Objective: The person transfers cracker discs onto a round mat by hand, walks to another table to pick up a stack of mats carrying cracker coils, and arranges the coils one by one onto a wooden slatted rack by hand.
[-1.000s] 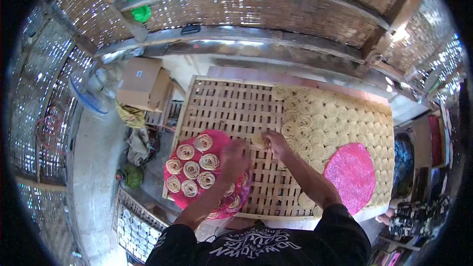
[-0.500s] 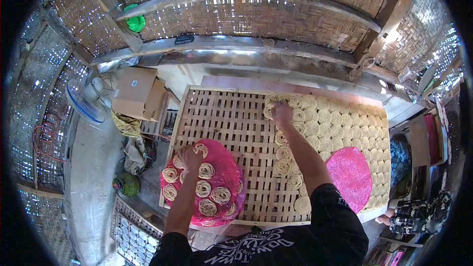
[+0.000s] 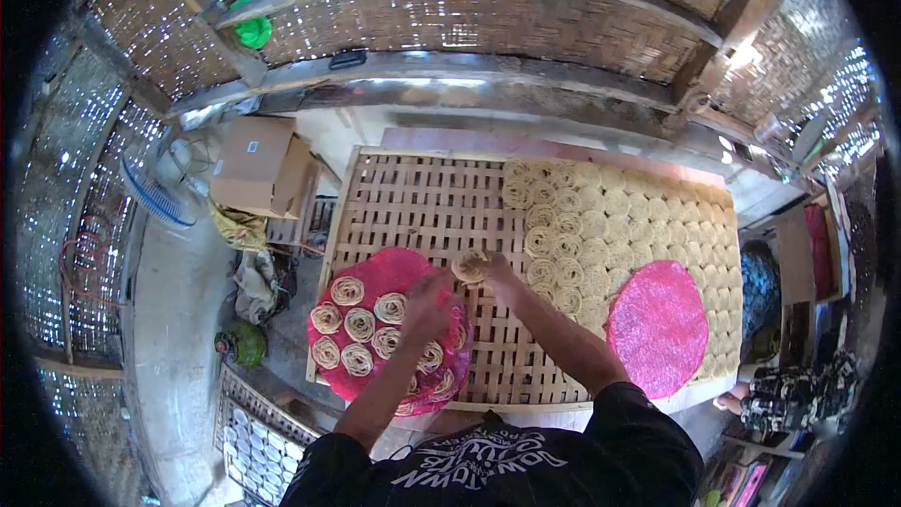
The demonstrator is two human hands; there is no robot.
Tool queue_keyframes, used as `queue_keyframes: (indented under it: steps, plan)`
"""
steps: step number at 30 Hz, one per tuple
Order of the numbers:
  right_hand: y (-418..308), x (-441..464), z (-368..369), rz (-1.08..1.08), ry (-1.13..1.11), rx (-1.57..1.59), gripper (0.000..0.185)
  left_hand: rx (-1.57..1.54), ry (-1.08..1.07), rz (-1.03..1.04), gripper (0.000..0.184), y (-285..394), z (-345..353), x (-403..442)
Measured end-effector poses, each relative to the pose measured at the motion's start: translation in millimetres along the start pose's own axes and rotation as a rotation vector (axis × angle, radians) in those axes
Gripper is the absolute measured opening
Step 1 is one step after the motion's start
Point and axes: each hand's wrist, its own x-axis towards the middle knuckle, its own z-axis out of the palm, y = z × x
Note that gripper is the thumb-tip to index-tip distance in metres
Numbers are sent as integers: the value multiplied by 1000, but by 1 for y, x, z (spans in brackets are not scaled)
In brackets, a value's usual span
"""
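My right hand (image 3: 502, 280) is closed on a coiled noodle nest (image 3: 468, 268), holding it over the bare slats of the bamboo rack (image 3: 427, 202). Just left of it, my left hand (image 3: 428, 308) hangs above the right side of a round pink sheet (image 3: 399, 263); its fingers are partly hidden, so I cannot tell whether they grip anything. Several pale noodle nests (image 3: 359, 325) lie spaced out on that sheet. Close-set rows of flat noodle nests (image 3: 619, 225) cover the right half of the rack. A second pink round sheet (image 3: 659, 329) lies on top of those rows.
A cardboard box (image 3: 255, 169) and a blue fan (image 3: 155, 192) stand left of the rack. Lower left is a crate of round pale pieces (image 3: 253, 451). At the right edge another person in patterned clothing (image 3: 798, 404) is partly visible. Woven bamboo walls surround the area.
My left hand has lifted a noodle nest off the pink sheet and moved right. My right hand has come back from the rack's far rows toward the left hand and now holds a nest.
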Motion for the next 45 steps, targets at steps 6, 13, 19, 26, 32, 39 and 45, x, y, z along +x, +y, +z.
queue_keyframes:
  steps: [6, 13, 19, 26, 32, 39, 45]
  plan:
    - [-19, 41, -60, -395, 401, -703, 30, 520, -37, 22, 49, -78, -58, -57]
    - [-52, 64, -87, -560, 624, -1252, 34, 577, -221, -244, 44, -72, -65, -38]
    - [-57, 42, -85, -744, 801, -1599, 48, 495, -278, -325, 27, -46, -76, -25]
    - [-11, -68, 32, 365, -208, -395, 67, -27, -230, -393, 28, 19, -38, -37]
    - [55, -10, -23, -85, 30, -315, 38, 127, -153, 12, 43, 27, -30, -62]
    - [-4, 17, -65, -596, 509, -976, 35, 439, -433, 77, 48, -11, -36, -118]
    - [-22, 33, -83, -592, 560, -1323, 38, 482, -411, 1, 49, -18, -22, -112]
